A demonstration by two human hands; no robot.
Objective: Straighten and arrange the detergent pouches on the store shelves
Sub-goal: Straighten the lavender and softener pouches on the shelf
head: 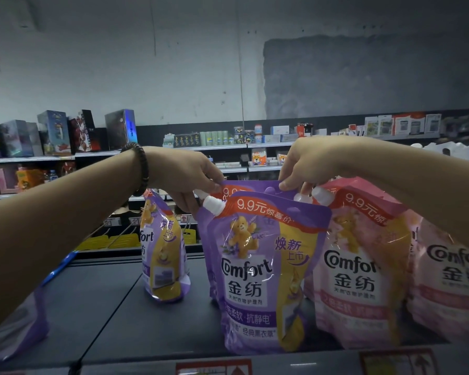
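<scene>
Left grip [190, 175] and right grip [305, 165] pinch the back purple pouch [257, 185] by its top. Next, I think, stand it straight under them.

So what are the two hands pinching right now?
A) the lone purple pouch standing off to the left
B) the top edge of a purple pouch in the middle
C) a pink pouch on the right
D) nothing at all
B: the left hand and right hand each pinch a top corner of the rear purple pouch, which stands just behind the front purple pouch.
</scene>
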